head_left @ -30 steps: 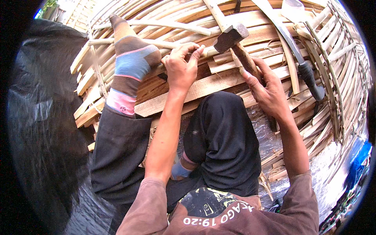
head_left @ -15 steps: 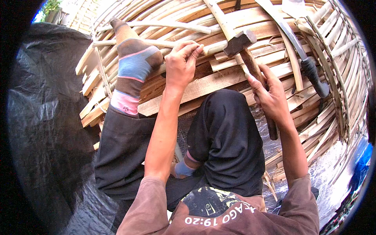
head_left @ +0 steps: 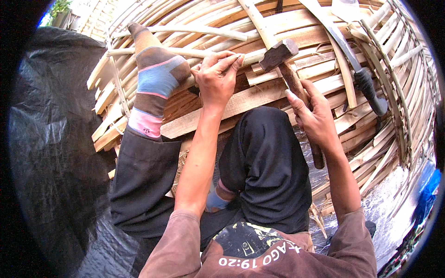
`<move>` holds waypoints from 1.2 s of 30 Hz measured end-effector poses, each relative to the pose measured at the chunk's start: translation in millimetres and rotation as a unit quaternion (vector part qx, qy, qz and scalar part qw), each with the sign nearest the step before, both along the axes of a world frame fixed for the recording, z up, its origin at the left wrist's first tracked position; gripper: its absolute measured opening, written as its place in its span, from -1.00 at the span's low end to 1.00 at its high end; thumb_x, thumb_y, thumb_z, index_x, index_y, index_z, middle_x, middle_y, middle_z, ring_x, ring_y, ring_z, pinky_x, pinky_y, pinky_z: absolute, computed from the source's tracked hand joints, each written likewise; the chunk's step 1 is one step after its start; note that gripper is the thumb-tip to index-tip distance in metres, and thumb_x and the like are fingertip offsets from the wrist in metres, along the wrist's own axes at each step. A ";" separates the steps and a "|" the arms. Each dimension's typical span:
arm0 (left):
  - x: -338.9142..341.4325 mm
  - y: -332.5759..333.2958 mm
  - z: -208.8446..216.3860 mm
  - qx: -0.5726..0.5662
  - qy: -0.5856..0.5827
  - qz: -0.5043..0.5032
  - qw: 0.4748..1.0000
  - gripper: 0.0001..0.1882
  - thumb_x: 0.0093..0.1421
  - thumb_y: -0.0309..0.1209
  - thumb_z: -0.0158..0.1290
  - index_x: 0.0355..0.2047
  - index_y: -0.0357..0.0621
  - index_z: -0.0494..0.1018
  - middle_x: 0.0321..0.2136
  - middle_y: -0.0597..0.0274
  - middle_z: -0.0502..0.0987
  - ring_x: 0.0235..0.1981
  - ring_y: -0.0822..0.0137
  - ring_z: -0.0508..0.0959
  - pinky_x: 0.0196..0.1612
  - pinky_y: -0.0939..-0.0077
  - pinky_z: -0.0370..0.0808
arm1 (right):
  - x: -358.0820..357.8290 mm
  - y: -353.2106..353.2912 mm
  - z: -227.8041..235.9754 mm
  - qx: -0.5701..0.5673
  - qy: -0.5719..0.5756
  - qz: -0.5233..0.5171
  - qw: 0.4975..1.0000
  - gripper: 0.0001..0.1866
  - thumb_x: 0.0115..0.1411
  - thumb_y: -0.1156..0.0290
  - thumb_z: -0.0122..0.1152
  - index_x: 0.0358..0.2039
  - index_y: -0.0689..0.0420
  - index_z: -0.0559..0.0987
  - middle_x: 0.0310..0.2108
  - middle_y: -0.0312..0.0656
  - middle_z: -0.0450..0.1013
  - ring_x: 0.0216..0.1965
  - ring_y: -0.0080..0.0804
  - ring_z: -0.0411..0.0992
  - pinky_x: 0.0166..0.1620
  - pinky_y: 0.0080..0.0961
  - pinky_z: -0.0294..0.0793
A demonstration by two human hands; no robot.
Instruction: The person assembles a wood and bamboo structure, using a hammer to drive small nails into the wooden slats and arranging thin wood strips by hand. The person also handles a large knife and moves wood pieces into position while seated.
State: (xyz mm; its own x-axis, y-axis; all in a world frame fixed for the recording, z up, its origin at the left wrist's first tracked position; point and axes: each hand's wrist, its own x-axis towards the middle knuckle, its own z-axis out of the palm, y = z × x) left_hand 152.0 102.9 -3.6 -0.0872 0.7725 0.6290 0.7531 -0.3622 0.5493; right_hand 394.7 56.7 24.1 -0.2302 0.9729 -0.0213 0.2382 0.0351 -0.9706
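Right hand (head_left: 316,113) is gripping a hammer (head_left: 279,55) above wooden strips (head_left: 303,36).
Left hand (head_left: 216,82) is grasping a pale pole (head_left: 253,58), its thumb and forefinger pinching together beside a socked foot (head_left: 160,74); the hammer's head is overlapping the pole, though contact is hard to judge.

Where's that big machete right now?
In the head view, the machete lies at upper right over wooden strips, its black handle lower than its blade, to the right of the hammer held in the right hand.
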 end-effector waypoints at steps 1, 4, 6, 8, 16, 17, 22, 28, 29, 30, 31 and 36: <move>4.0 -2.3 0.2 0.004 0.013 0.028 1.000 -0.83 0.08 -0.37 0.32 -0.31 -0.13 0.69 -0.33 0.23 0.66 -0.29 0.29 0.60 -0.16 0.42 0.48 | -1.2 0.0 0.6 0.009 -0.006 0.000 1.000 -0.61 0.30 0.24 0.23 -0.01 0.28 0.48 -0.34 0.04 0.55 -0.29 -0.38 0.51 -0.16 -0.41 0.47; 10.7 -4.3 -8.2 0.021 0.012 0.067 0.997 -0.82 0.09 -0.34 0.31 -0.31 -0.11 0.69 -0.31 0.27 0.66 -0.25 0.28 0.57 -0.08 0.41 0.44 | -8.4 1.1 12.8 0.024 -0.024 0.004 0.999 -0.62 0.30 0.25 0.22 0.00 0.25 0.47 -0.34 0.04 0.55 -0.28 -0.36 0.53 -0.16 -0.40 0.48; 15.2 -5.7 -11.0 0.031 -0.007 0.087 0.996 -0.83 0.10 -0.34 0.30 -0.31 -0.11 0.70 -0.28 0.30 0.66 -0.21 0.28 0.54 -0.06 0.39 0.41 | -15.8 2.6 28.9 0.018 -0.034 0.015 0.999 -0.63 0.31 0.25 0.21 0.00 0.23 0.45 -0.36 0.04 0.54 -0.32 -0.29 0.54 -0.20 -0.37 0.48; 14.2 -2.2 -16.7 0.047 -0.021 0.094 0.994 -0.85 0.08 -0.34 0.30 -0.33 -0.05 0.70 -0.28 0.36 0.65 -0.22 0.28 0.53 -0.09 0.38 0.40 | -26.2 4.5 34.0 0.011 -0.042 0.026 0.999 -0.63 0.31 0.26 0.19 0.01 0.21 0.44 -0.38 0.05 0.53 -0.35 -0.22 0.55 -0.23 -0.34 0.48; 16.9 -3.1 -19.7 0.063 0.010 0.126 0.990 -0.86 0.03 -0.33 0.30 -0.36 0.05 0.70 -0.27 0.45 0.65 -0.23 0.32 0.52 -0.08 0.39 0.24 | -44.1 18.7 32.2 0.169 -0.145 0.044 0.974 -0.72 0.33 0.28 0.14 -0.04 0.12 0.39 -0.46 0.16 0.47 -0.39 0.20 0.49 -0.39 -0.08 0.40; 19.2 -1.7 -19.0 0.074 0.008 0.125 0.989 -0.86 0.04 -0.30 0.29 -0.36 0.05 0.70 -0.28 0.45 0.65 -0.24 0.32 0.52 -0.08 0.39 0.25 | -43.5 19.2 39.9 0.158 -0.144 0.041 0.976 -0.72 0.33 0.28 0.14 -0.03 0.11 0.39 -0.47 0.15 0.47 -0.41 0.20 0.49 -0.40 -0.09 0.40; 17.2 1.3 -23.5 0.082 -0.022 0.125 0.989 -0.88 0.05 -0.30 0.29 -0.37 0.09 0.71 -0.30 0.47 0.65 -0.27 0.34 0.51 -0.08 0.40 0.23 | -49.7 14.5 46.5 0.210 -0.106 0.011 0.972 -0.72 0.32 0.31 0.15 -0.04 0.13 0.37 -0.51 0.15 0.45 -0.44 0.22 0.48 -0.45 -0.11 0.39; 17.9 1.8 -20.3 0.084 -0.025 0.121 0.989 -0.86 0.06 -0.36 0.29 -0.34 -0.04 0.71 -0.33 0.36 0.66 -0.28 0.32 0.54 -0.12 0.44 0.42 | -49.6 21.1 50.8 0.168 -0.156 0.006 0.973 -0.70 0.34 0.27 0.11 0.00 0.12 0.39 -0.51 0.21 0.45 -0.40 0.26 0.47 -0.44 -0.03 0.37; 16.4 -0.1 -23.1 0.084 -0.044 0.113 0.989 -0.86 0.05 -0.36 0.30 -0.35 -0.04 0.71 -0.33 0.36 0.66 -0.28 0.31 0.54 -0.12 0.44 0.42 | -50.7 19.4 59.0 0.174 -0.140 0.002 0.975 -0.71 0.34 0.27 0.13 -0.03 0.14 0.40 -0.53 0.18 0.44 -0.45 0.22 0.48 -0.46 -0.11 0.38; 16.8 1.2 -25.4 0.091 -0.039 0.114 0.989 -0.87 0.04 -0.33 0.29 -0.36 0.02 0.71 -0.32 0.42 0.66 -0.29 0.32 0.52 -0.12 0.41 0.38 | -50.8 19.1 56.7 0.215 -0.112 -0.007 0.970 -0.71 0.34 0.28 0.14 -0.03 0.14 0.40 -0.54 0.17 0.44 -0.47 0.21 0.47 -0.46 -0.13 0.38; 16.4 1.9 -27.5 0.098 -0.033 0.116 0.988 -0.88 0.04 -0.31 0.28 -0.37 0.08 0.71 -0.30 0.49 0.65 -0.29 0.34 0.50 -0.13 0.38 0.35 | -51.2 18.7 54.4 0.255 -0.084 -0.016 0.963 -0.71 0.33 0.29 0.15 -0.03 0.14 0.40 -0.54 0.16 0.44 -0.49 0.20 0.47 -0.47 -0.15 0.39; 19.8 8.5 -34.3 0.100 -0.055 0.107 0.988 -0.89 0.03 -0.31 0.27 -0.39 0.10 0.71 -0.31 0.52 0.64 -0.28 0.36 0.49 -0.09 0.40 0.29 | -50.2 25.0 33.1 0.186 -0.184 0.040 0.964 -0.73 0.31 0.32 0.13 -0.05 0.14 0.38 -0.50 0.24 0.46 -0.38 0.28 0.48 -0.42 0.00 0.37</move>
